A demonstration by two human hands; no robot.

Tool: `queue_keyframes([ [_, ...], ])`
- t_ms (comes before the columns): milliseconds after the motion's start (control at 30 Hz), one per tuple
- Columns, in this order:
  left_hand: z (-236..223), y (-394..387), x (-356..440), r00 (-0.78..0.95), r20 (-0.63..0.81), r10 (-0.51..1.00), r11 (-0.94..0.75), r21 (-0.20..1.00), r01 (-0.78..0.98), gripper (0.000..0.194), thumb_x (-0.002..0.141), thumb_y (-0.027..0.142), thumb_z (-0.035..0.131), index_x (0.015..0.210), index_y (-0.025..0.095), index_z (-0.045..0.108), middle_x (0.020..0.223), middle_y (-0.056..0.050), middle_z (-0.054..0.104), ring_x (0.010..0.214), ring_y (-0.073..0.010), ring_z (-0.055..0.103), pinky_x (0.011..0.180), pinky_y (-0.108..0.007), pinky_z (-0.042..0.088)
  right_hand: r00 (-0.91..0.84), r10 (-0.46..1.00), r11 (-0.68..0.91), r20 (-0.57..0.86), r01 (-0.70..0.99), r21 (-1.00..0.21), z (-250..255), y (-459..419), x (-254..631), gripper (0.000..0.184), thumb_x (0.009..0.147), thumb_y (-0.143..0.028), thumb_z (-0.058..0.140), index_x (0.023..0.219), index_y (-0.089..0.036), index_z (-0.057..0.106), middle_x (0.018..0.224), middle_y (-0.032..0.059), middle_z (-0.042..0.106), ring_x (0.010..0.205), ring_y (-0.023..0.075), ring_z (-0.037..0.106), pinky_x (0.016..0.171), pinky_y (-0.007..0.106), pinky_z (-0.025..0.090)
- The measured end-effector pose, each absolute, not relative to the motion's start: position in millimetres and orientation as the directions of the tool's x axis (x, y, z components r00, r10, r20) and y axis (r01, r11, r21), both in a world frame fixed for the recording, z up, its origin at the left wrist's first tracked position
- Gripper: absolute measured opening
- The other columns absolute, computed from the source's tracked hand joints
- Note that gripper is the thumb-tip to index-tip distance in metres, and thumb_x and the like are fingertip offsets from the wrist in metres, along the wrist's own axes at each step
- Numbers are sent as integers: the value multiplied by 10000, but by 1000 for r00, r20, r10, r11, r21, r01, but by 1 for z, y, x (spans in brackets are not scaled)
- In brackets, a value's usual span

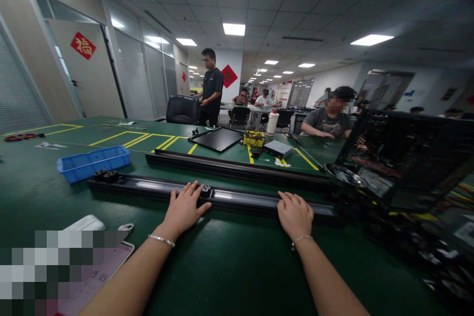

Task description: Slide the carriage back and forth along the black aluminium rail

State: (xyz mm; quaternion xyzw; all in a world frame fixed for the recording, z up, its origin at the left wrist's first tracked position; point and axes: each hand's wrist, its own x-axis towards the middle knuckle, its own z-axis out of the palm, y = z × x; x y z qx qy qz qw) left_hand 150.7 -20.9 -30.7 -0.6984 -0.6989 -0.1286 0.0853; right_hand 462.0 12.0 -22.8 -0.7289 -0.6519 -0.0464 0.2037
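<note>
Crosswise in front of me on the green table lies a long black rail-like trough (148, 183) with a shiny grey strip inside. My left hand (184, 210) rests on it near the middle, fingers spread and thumb apart, beside a small black part (206, 190) in the channel. Farther right, my right hand (295, 213) lies over the same trough with fingers stretched across it, slightly bent. Neither hand lifts anything. Several small black wheel-like pieces (106, 175) sit at the trough's left end. A second long black rail (229, 165) lies behind, roughly parallel.
A blue plastic bin (94, 163) stands behind the left end. Beyond are a black panel (217, 138), a grey box (277, 148) and a white bottle (272, 123). An open computer case (407, 158) and cables crowd the right. A phone (99, 276) lies lower left. People sit and stand beyond.
</note>
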Motion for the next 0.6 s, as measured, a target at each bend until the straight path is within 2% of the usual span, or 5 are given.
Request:
queue_keyframes([
  [233, -31, -21, 153, -17, 296, 955, 1, 54, 999, 644, 823, 598, 355, 1338, 216, 417, 1441, -110, 362, 1320, -312, 308, 1037, -570, 209, 149, 932, -71, 329, 969, -238, -22, 11, 462, 448, 865, -299, 283, 1200, -297, 579, 1267, -14, 559, 1213, 208, 394, 1000, 411, 256],
  [600, -27, -24, 156, -19, 297, 955, 10, 34, 999, 632, 825, 576, 375, 1341, 212, 412, 1438, -107, 368, 1246, -305, 414, 1035, -561, 215, 155, 921, -76, 357, 971, -226, -27, 15, 463, 425, 856, -293, 318, 1184, -312, 588, 1259, -21, 565, 1203, 201, 398, 985, 397, 249],
])
